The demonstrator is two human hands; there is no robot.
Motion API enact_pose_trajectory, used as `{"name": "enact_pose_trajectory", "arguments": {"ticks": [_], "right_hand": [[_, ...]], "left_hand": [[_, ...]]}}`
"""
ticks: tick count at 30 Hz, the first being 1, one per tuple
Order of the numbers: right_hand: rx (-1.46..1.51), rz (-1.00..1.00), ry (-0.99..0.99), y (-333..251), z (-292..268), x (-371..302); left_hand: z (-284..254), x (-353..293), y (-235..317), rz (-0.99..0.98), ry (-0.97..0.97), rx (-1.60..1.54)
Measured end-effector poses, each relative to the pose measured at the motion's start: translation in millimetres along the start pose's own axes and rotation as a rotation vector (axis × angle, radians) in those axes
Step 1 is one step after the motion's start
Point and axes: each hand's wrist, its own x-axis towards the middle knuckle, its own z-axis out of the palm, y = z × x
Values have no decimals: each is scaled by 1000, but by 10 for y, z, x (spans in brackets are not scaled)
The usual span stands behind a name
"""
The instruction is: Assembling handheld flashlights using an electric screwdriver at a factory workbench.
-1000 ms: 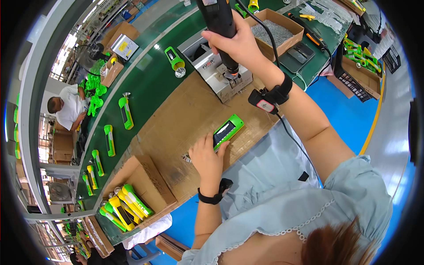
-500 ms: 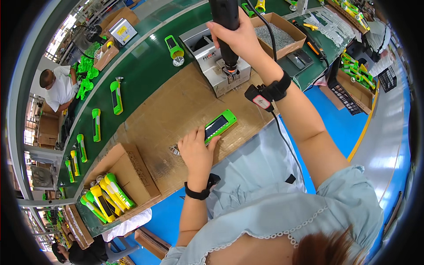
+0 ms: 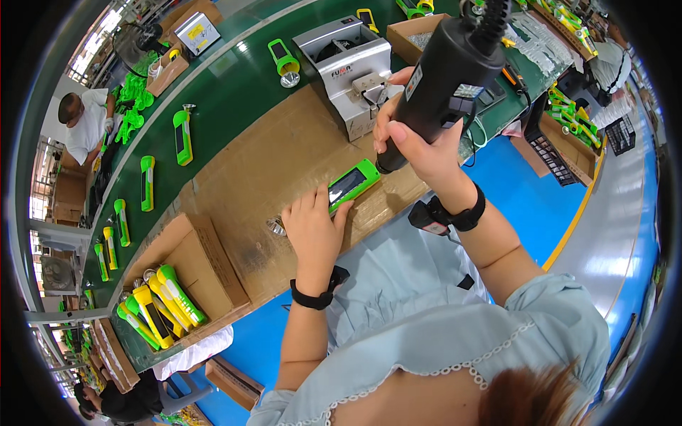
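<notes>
Left of the grip, a box (image 3: 219, 259) of flashlights (image 3: 175, 297); then the left hand (image 3: 314, 231), thumb and fingers clamped about a green flashlight (image 3: 349, 186) flat on the cardboard (image 3: 266, 160). Just right, the right hand (image 3: 424, 148) wraps a black screwdriver (image 3: 449, 82), tip near the flashlight's end. Screw-driving, it seems; next calls for careful lining-up.

The long green flashlight (image 3: 365, 180) is cased in smooth, glossy plastic, and a dark, shiny panel (image 3: 346, 186) is set into it; its flared silver head (image 3: 275, 226) is finished like polished metal. The thick black cylindrical power tool (image 3: 435, 89) is housed in satin-looking plastic. The silver box-shaped machine (image 3: 361, 62) is clad in smooth metal. The glossy green table (image 3: 231, 78) is partly covered by scuffed brown cardboard (image 3: 259, 167).
</notes>
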Motion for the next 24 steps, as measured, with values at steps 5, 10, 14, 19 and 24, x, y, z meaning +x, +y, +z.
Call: {"name": "enact_pose_trajectory", "arguments": {"ticks": [5,10,14,19,24], "right_hand": [[2,52,37,95,19,-31],[-18,133,46,275,54,-82],[90,203,99,361,50,-140],[-94,150,25,345,34,-166],[82,52,60,180,19,-39]], "left_hand": [[3,-29,1,-9,15,0],[12,-42,-21,-35,17,6],[5,-24,-21,-29,8,-5],[-14,-20,8,-28,-4,-15],[-26,-26,-1,-56,-19,-12]]}}
